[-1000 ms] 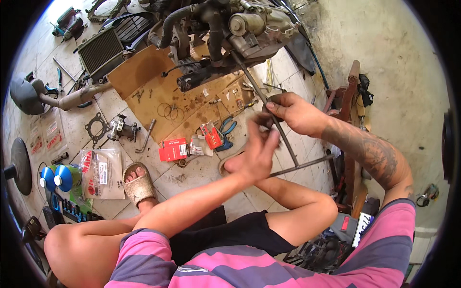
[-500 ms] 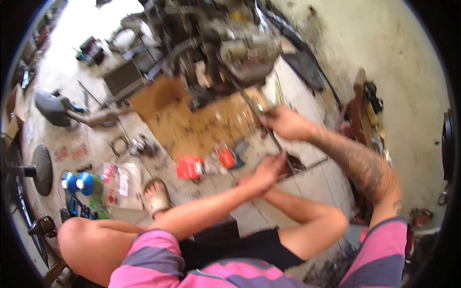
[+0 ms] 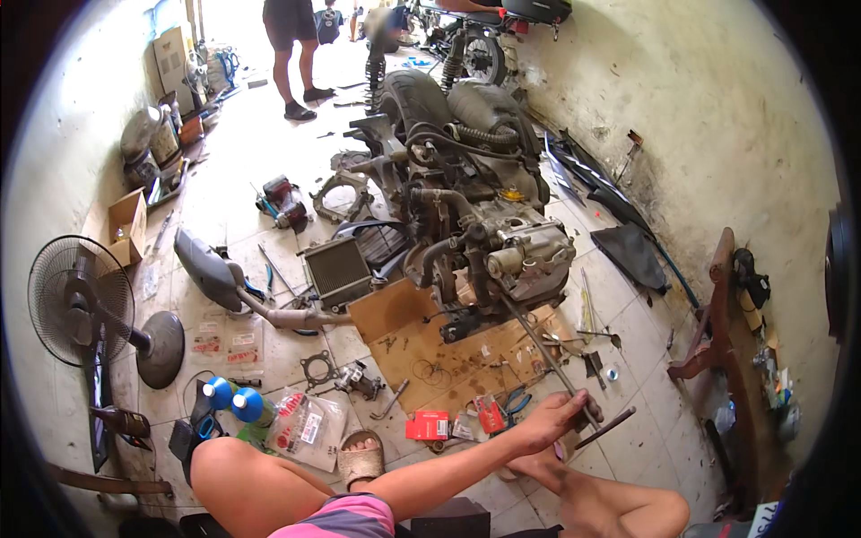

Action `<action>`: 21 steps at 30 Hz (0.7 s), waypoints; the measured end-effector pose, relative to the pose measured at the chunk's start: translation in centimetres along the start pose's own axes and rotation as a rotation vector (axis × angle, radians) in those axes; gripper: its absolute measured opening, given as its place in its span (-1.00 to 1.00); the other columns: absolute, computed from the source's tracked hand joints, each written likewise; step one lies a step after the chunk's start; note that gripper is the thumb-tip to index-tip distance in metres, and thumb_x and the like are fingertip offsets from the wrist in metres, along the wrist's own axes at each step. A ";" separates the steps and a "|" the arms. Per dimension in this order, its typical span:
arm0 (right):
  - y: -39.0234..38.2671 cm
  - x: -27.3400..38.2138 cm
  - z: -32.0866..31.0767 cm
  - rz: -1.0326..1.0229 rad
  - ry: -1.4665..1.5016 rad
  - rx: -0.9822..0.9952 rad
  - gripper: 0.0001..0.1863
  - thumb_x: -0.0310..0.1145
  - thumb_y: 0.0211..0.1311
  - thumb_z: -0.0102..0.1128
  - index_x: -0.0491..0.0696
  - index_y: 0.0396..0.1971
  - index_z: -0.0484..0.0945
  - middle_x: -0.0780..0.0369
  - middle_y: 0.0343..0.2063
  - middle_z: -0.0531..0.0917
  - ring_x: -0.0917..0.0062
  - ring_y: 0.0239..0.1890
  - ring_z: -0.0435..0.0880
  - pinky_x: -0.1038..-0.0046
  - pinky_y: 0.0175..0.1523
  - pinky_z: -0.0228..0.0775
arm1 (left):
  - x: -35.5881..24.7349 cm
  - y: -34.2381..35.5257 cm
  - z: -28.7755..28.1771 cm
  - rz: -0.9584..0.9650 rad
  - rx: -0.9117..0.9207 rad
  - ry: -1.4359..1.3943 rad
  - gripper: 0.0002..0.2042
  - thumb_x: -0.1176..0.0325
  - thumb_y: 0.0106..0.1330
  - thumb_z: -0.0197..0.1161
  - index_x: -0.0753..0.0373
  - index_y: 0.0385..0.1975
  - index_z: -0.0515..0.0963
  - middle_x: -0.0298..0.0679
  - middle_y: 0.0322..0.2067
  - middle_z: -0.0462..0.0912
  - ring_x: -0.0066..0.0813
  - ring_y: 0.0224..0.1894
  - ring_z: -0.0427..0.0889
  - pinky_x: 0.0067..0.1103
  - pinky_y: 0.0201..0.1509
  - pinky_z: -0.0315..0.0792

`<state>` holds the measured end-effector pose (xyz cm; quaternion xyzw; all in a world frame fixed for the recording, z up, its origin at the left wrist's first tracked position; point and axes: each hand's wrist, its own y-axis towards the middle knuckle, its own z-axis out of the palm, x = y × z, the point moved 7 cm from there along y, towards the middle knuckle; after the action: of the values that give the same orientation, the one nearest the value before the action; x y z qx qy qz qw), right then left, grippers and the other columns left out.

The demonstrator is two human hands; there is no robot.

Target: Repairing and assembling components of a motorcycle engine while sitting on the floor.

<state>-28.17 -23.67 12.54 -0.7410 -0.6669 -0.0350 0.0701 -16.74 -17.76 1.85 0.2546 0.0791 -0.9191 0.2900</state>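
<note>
My left hand (image 3: 563,420) is closed around the shaft of a long T-handle wrench (image 3: 544,351), just above its crossbar. The shaft slants up and away to the lower front of a scooter engine (image 3: 529,247); I cannot tell whether its tip is seated on anything there. Flattened brown cardboard (image 3: 395,327) lies beneath the engine, stained and strewn with small parts. Close by my left hand are blue-handled pliers (image 3: 516,401) and two small red boxes (image 3: 428,426). My right hand is out of the picture.
To the left lie an exhaust muffler (image 3: 208,267), a radiator (image 3: 337,272) and a throttle body (image 3: 359,380). A fan (image 3: 82,300) and blue-capped bottles (image 3: 252,405) stand farther left. A wooden frame (image 3: 708,314) is at right. Another person (image 3: 291,54) stands at the back.
The view has swung up, showing more of the room. My right hand, earlier on the wrench shaft, has left the picture. My left hand still grips the wrench.
</note>
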 end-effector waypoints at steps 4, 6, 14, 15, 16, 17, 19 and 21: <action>-0.6 0.0 -1.0 0.103 0.304 -0.111 -0.42 -0.55 0.25 -0.04 -0.04 0.31 0.49 0.06 -0.41 0.64 0.30 -0.31 0.64 0.27 -0.12 0.43 | 0.2 -0.3 0.2 -0.114 -0.110 0.146 -0.57 0.02 0.59 0.05 0.34 -0.18 0.60 -0.28 -0.29 0.67 -0.59 -0.30 0.54 -0.62 -0.21 0.40; -0.4 -0.5 -1.4 0.171 0.273 -0.116 -0.42 -0.53 0.30 -0.05 -0.01 0.34 0.47 0.08 -0.53 0.60 0.36 -0.44 0.62 0.28 -0.27 0.44 | 0.1 -0.5 0.1 -0.127 -0.123 0.188 -0.61 0.04 0.58 0.09 0.28 -0.26 0.59 -0.32 -0.33 0.65 -0.63 -0.38 0.49 -0.65 -0.31 0.33; -0.6 -0.6 -1.3 0.082 0.256 -0.167 -0.55 -0.47 0.29 -0.03 -0.04 0.19 0.50 -0.03 -0.50 0.57 0.12 -0.46 0.55 0.09 -0.28 0.40 | -0.5 0.0 -0.4 -0.079 -0.120 0.155 -0.62 0.02 0.56 0.12 0.25 -0.28 0.59 -0.33 -0.36 0.63 -0.68 -0.48 0.33 -0.69 -0.38 0.27; -0.4 -0.9 -1.7 0.112 0.228 -0.173 -0.56 -0.46 0.28 -0.03 -0.05 0.16 0.50 -0.06 -0.47 0.58 0.07 -0.44 0.55 0.06 -0.26 0.41 | -0.2 -0.1 -1.0 -0.147 -0.189 0.220 -0.62 0.01 0.56 0.12 0.25 -0.28 0.59 -0.33 -0.36 0.63 -0.68 -0.49 0.33 -0.69 -0.39 0.27; -0.1 -0.9 -1.8 0.145 0.180 -0.165 -0.58 -0.45 0.27 -0.03 -0.06 0.13 0.51 -0.08 -0.45 0.59 0.02 -0.42 0.55 0.03 -0.23 0.41 | -0.7 0.2 -0.6 -0.073 -0.145 0.177 -0.61 0.02 0.56 0.12 0.26 -0.30 0.59 -0.34 -0.39 0.62 -0.68 -0.50 0.32 -0.68 -0.42 0.26; 0.4 -0.8 -1.9 0.159 0.154 -0.126 -0.60 -0.45 0.26 -0.02 -0.06 0.10 0.52 -0.10 -0.42 0.60 -0.04 -0.40 0.55 0.00 -0.21 0.42 | -0.7 0.2 -0.7 -0.062 -0.159 0.155 -0.61 0.02 0.56 0.12 0.26 -0.31 0.59 -0.35 -0.41 0.62 -0.68 -0.51 0.32 -0.68 -0.44 0.24; 0.4 1.3 -1.3 0.085 0.164 -0.016 -0.63 -0.43 0.24 -0.02 -0.08 0.05 0.53 -0.15 -0.37 0.61 -0.15 -0.35 0.55 -0.05 -0.17 0.43 | -0.7 0.2 -0.6 -0.061 -0.139 0.094 -0.60 0.03 0.57 0.12 0.28 -0.34 0.60 -0.36 -0.46 0.61 -0.68 -0.54 0.32 -0.67 -0.48 0.22; -0.2 4.5 -1.5 -0.077 0.254 0.003 -0.66 -0.42 0.22 -0.01 -0.10 -0.01 0.55 -0.20 -0.31 0.62 -0.25 -0.31 0.55 -0.11 -0.12 0.44 | -0.8 0.0 -1.0 -0.065 -0.205 0.191 -0.60 0.05 0.57 0.12 0.29 -0.33 0.59 -0.37 -0.45 0.61 -0.68 -0.54 0.33 -0.67 -0.49 0.21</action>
<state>-27.78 -19.42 14.64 -0.7045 -0.6805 -0.1302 0.1536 -15.81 -17.08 1.42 0.3072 0.2080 -0.8867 0.2760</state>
